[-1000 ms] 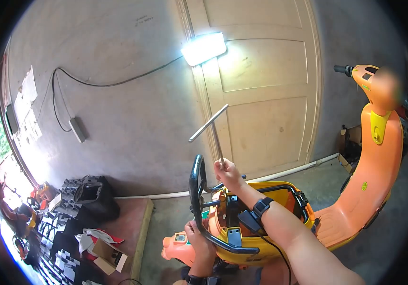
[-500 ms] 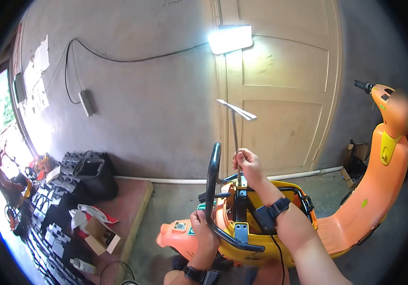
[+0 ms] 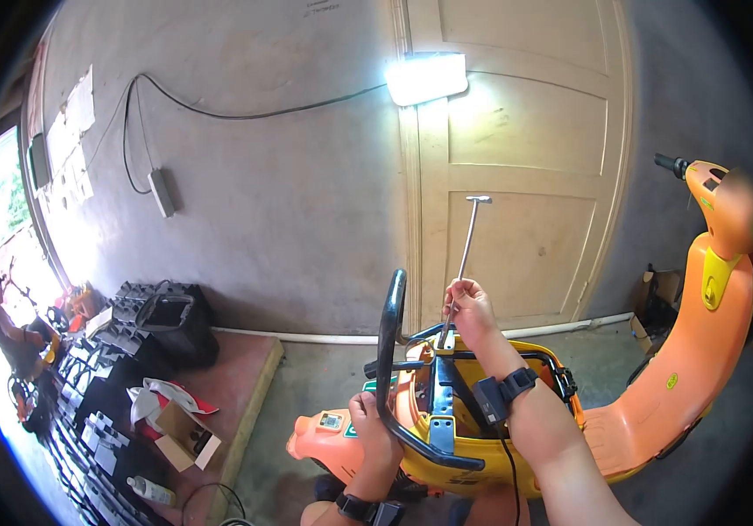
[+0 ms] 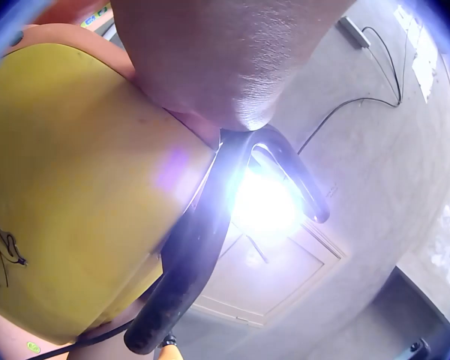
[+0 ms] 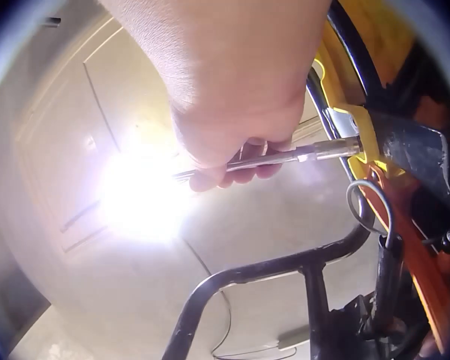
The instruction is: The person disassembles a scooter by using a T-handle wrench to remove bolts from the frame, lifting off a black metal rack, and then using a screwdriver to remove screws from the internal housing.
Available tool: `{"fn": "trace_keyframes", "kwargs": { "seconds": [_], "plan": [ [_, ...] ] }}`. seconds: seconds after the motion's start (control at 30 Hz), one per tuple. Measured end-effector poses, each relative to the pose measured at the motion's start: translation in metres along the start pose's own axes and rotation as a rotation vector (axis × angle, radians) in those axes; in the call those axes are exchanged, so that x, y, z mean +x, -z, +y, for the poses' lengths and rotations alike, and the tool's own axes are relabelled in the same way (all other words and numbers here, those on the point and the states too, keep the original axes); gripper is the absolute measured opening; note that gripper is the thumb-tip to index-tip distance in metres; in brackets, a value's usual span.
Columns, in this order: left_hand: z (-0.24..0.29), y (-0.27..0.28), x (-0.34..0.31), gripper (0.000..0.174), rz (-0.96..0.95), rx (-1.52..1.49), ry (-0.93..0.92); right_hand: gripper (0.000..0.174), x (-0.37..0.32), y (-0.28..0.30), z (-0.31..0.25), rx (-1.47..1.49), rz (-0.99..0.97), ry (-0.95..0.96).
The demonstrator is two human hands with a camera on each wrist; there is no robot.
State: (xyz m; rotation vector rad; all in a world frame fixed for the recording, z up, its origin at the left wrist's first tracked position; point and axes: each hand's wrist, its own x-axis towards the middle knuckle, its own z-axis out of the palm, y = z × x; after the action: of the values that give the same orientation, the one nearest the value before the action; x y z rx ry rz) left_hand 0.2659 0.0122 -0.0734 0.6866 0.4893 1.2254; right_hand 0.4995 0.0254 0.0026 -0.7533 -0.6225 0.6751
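Observation:
My right hand (image 3: 473,314) holds the shaft of a T-handle socket wrench (image 3: 467,245) between thumb and fingers. The wrench stands nearly upright, its crossbar at the top seen almost end-on. In the right wrist view, its socket end (image 5: 337,148) meets a yellow bracket edge (image 5: 369,142) on the orange-and-yellow scooter; any fastener there is hidden. My left hand (image 3: 374,436) grips the black tubular rear rail (image 3: 391,337), lower on its near side. Below the right hand, a black plate with metal brackets (image 3: 442,434) spans the yellow open compartment (image 3: 530,451).
The scooter's orange front (image 3: 683,324) rises at the right. A bright lamp (image 3: 426,81) hangs by the door (image 3: 525,245). At left are a black bin (image 3: 175,329), rows of black blocks, an open cardboard box (image 3: 185,438) and a bottle (image 3: 151,491). A cable trails from my right wrist.
The wrench has come down to the scooter's rear bracket, and its crossbar has turned about the shaft. My left hand stays on the rail; the head view has shifted.

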Motion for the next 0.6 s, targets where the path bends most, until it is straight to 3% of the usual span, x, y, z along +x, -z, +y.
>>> {"fn": "trace_keyframes", "kwargs": {
  "seconds": [0.07,0.2,0.27,0.33,0.47,0.53,0.6],
  "plan": [
    [0.001,-0.001,-0.001,0.021,-0.001,-0.022,0.020,0.018,-0.001,0.002,-0.003,-0.019,0.025,-0.026],
    [0.000,0.003,-0.001,0.022,-0.056,-0.015,0.009,0.023,-0.007,-0.005,-0.012,-0.051,-0.116,-0.087],
    [-0.001,0.005,0.002,0.023,-0.044,0.007,0.015,0.028,-0.005,-0.003,-0.008,0.055,-0.285,-0.126],
    [-0.002,0.005,0.003,0.024,-0.020,0.021,-0.012,0.035,-0.005,-0.006,-0.005,0.076,-0.265,-0.155],
    [0.001,0.004,0.001,0.024,-0.017,0.038,0.002,0.030,-0.006,-0.017,-0.005,0.065,-0.258,-0.077],
    [-0.003,0.005,0.004,0.024,-0.012,0.014,-0.003,0.025,-0.005,-0.018,-0.002,-0.087,-0.134,0.001],
    [-0.001,0.005,0.003,0.024,-0.010,0.066,0.002,0.026,-0.004,-0.014,-0.004,-0.034,-0.126,-0.014]
  ]
}}
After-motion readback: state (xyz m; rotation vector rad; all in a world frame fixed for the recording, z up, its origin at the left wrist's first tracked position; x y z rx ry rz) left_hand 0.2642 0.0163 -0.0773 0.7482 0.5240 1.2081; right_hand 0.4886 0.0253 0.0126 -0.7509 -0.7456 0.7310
